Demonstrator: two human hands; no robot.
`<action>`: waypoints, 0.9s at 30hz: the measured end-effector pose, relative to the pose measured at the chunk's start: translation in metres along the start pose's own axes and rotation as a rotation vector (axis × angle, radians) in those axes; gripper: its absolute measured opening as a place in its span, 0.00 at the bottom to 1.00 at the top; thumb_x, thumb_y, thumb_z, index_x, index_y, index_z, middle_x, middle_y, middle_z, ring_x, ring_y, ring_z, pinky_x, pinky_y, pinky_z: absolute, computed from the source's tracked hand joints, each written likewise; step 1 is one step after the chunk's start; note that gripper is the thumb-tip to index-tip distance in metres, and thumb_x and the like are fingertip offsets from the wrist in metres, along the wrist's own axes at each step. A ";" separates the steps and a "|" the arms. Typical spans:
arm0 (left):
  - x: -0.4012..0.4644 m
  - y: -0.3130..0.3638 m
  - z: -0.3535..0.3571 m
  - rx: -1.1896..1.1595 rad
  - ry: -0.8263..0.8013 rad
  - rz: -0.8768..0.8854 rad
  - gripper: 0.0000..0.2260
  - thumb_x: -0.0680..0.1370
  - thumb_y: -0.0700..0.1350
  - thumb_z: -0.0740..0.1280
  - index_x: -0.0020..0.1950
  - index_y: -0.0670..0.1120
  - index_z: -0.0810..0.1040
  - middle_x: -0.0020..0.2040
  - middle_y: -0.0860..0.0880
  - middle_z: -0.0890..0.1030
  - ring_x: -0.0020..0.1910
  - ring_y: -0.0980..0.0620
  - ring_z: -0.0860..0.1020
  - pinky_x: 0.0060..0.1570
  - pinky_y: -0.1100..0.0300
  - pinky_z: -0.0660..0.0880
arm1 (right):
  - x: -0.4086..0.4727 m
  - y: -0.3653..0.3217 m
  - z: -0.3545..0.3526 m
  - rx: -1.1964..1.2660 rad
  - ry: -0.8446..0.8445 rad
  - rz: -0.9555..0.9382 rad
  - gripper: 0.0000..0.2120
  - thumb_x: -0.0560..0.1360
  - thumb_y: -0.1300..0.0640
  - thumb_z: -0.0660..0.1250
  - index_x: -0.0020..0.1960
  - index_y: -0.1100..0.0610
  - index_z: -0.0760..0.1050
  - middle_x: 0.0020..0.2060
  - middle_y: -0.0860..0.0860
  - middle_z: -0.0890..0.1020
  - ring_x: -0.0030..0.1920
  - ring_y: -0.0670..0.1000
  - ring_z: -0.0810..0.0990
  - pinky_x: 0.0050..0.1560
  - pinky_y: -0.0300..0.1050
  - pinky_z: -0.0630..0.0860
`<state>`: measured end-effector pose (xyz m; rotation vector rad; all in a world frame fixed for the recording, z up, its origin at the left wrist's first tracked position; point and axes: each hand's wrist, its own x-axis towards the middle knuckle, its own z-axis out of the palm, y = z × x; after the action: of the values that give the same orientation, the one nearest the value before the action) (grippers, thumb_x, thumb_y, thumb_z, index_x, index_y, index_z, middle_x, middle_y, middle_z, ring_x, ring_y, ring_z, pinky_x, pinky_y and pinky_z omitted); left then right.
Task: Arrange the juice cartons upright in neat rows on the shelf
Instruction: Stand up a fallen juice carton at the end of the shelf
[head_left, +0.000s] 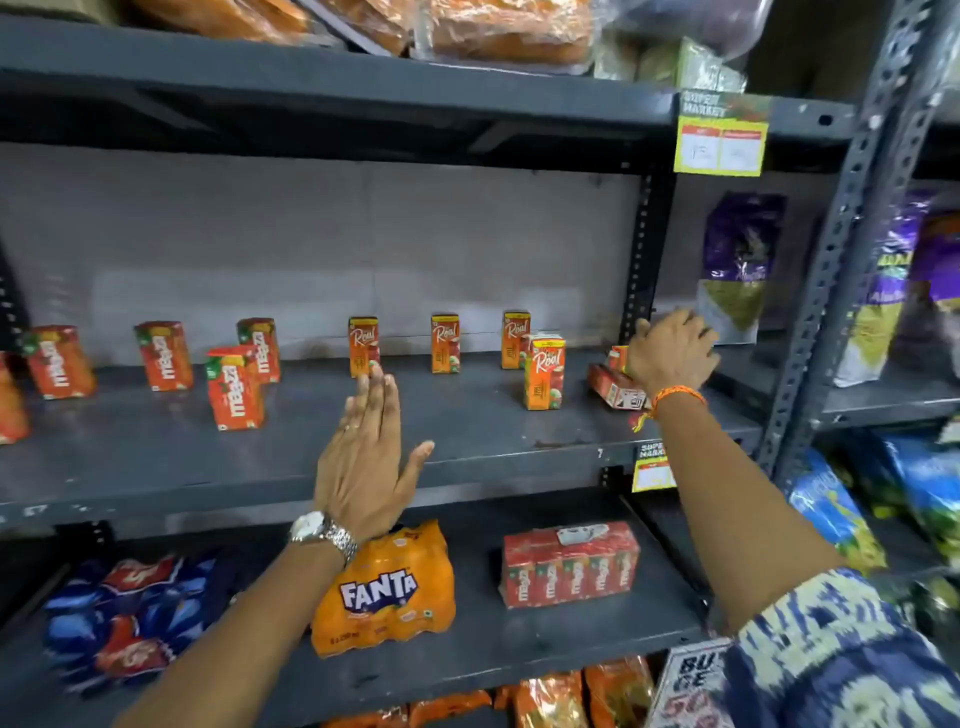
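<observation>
Cardboard cartons (544, 371) stand scattered along the shelf (467, 431); one fallen carton (615, 391) lies at three o'clock under my right hand (670, 353), grip hidden. Left hand (363, 457) flat, empty. Light, stiff: pinch the narrow sides.

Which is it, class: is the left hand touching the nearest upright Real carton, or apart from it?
Cannot tell. In the head view the left hand is open, its fingertips overlapping the base of the Real carton behind; no contact or gap shows plainly.
</observation>
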<state>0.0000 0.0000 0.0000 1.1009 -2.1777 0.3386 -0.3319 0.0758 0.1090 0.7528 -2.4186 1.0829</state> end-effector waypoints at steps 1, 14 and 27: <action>-0.005 0.003 0.003 0.027 -0.029 -0.010 0.38 0.79 0.66 0.41 0.79 0.42 0.40 0.80 0.43 0.41 0.79 0.48 0.41 0.77 0.52 0.49 | 0.007 0.007 -0.001 -0.031 -0.084 0.082 0.28 0.79 0.46 0.56 0.70 0.65 0.65 0.71 0.64 0.67 0.72 0.66 0.62 0.66 0.62 0.64; -0.031 0.004 0.015 0.072 0.041 -0.063 0.27 0.79 0.62 0.53 0.67 0.45 0.76 0.66 0.46 0.78 0.62 0.46 0.79 0.58 0.50 0.74 | 0.039 0.029 0.014 -0.057 -0.405 -0.047 0.18 0.76 0.52 0.63 0.60 0.65 0.73 0.59 0.64 0.78 0.61 0.65 0.76 0.59 0.57 0.75; -0.030 0.005 0.019 0.064 0.055 -0.083 0.28 0.78 0.62 0.55 0.67 0.45 0.77 0.64 0.46 0.80 0.63 0.46 0.78 0.60 0.48 0.73 | 0.016 0.037 0.006 0.925 -0.593 0.120 0.13 0.82 0.62 0.58 0.44 0.60 0.78 0.42 0.56 0.84 0.42 0.53 0.84 0.46 0.50 0.81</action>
<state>0.0004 0.0124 -0.0341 1.1997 -2.0786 0.3987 -0.3682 0.0867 0.0929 1.3669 -2.3256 2.3577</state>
